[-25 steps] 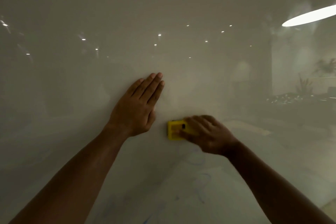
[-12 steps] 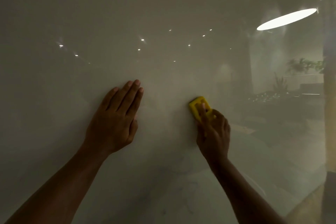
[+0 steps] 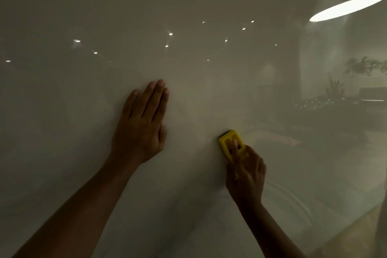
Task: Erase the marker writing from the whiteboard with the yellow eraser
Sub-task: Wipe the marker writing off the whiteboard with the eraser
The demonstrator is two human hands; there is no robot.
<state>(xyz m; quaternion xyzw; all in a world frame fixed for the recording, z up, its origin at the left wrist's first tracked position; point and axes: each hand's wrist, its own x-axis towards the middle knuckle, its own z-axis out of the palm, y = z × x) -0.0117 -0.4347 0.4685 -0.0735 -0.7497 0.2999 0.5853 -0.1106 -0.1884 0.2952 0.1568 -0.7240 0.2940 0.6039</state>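
Nearest me, the right hand [image 3: 246,176] grips the yellow eraser [image 3: 229,142] from below, fingers curled over its back, pad pressed against the whiteboard [image 3: 188,27]. Beside it, apart, the left hand [image 3: 142,125] lies open and flat on the board, bracing. To wipe well, I'd keep the pad flush, press evenly and overlap the strokes. Only faint smudges show near the eraser; no writing, brand or label is readable. Farther off, glossy reflections of lights.
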